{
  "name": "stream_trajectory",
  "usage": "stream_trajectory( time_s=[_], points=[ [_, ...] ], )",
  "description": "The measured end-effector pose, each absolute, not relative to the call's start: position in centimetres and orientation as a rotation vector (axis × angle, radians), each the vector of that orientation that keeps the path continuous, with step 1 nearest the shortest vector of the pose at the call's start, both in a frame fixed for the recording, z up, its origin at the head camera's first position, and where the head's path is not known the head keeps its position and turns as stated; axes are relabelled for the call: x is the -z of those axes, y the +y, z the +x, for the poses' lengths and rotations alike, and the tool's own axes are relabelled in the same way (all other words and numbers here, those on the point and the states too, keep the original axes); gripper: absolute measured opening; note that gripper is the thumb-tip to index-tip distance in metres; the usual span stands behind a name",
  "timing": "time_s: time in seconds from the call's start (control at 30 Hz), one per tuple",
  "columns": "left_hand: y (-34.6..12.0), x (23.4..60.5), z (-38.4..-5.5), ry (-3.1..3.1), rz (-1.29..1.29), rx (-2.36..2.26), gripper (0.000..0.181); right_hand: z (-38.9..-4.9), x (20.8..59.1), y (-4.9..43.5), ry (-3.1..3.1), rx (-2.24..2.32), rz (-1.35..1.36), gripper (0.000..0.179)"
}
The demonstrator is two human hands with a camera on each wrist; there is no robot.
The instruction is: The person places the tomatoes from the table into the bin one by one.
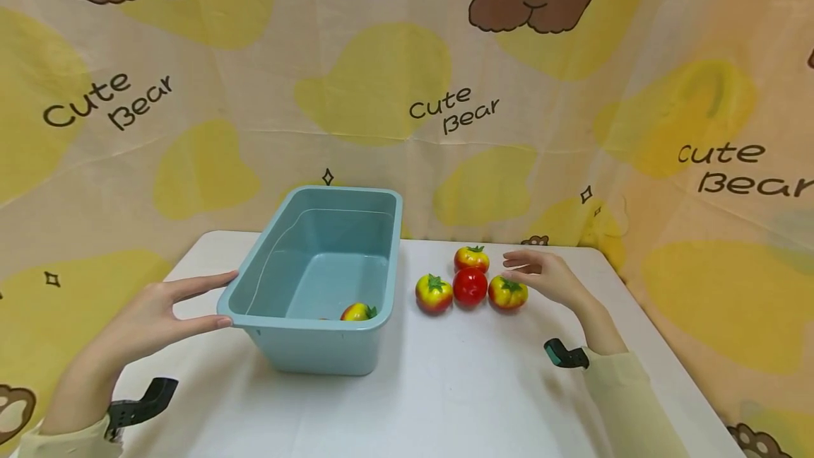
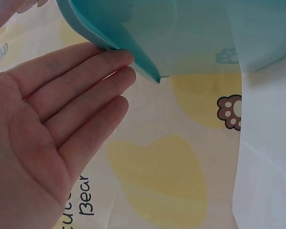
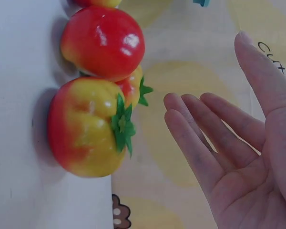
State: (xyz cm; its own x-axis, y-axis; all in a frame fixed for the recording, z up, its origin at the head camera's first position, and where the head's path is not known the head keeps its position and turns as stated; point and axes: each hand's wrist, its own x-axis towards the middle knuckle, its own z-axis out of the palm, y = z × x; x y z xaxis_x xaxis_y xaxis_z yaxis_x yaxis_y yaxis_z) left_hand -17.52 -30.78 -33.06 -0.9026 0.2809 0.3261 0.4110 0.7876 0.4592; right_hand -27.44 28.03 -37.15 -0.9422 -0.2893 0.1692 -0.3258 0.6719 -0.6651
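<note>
On the white table stands a light blue plastic bin [image 1: 314,352]. My left hand [image 1: 149,316] touches its near left corner with straight fingers, and the left wrist view shows the fingers [image 2: 95,86] against the rim. Inside the bin's near end lies a yellow-red tomato [image 1: 357,312] with a green calyx, partly hidden by the front wall. To the right, several tomatoes sit in a cluster: a red one [image 1: 470,287] in the middle and yellow-red ones around it. My right hand [image 1: 550,278] hovers just above the rightmost tomato [image 3: 88,129], fingers spread, holding nothing.
A fabric backdrop [image 1: 375,90] with bears and lettering hangs behind and beside the table [image 1: 445,387]. The bin's tall walls stand left of the tomato cluster. Black straps with small mounts [image 1: 566,355] sit on both wrists.
</note>
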Motion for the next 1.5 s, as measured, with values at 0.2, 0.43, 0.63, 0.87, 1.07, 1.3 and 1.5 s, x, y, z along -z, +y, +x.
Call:
stream_trajectory(
  time_s=[0.2,0.43,0.63,0.87,1.07,1.3,1.5],
  points=[
    [-30.8,33.1,-17.5,-2.734,-0.544,0.790,0.059,-27.5,38.0,29.0,-2.841,-1.122,0.458,0.051],
    [-30.9,33.1,-17.6,-2.730,-0.558,0.796,0.060,-27.4,39.2,30.0,-2.867,-1.064,0.388,0.053],
    [-30.9,33.1,-17.6,-2.731,-0.552,0.799,0.061,-27.5,40.3,30.9,-2.865,-1.033,0.352,0.054],
    [-30.8,32.9,-17.5,-2.735,-0.544,0.792,0.060,-27.7,41.4,31.5,-2.861,-1.037,0.326,0.056],
    [-30.8,33.1,-17.5,-2.735,-0.540,0.785,0.060,-28.0,42.4,31.3,-2.865,-1.026,0.349,0.057],
    [-30.9,33.3,-17.5,-2.728,-0.547,0.795,0.061,-28.0,43.4,30.7,-2.890,-1.046,0.351,0.058],
    [-30.9,33.3,-17.6,-2.723,-0.560,0.801,0.060,-28.0,43.8,30.1,-2.907,-1.088,0.343,0.067]
  ],
)
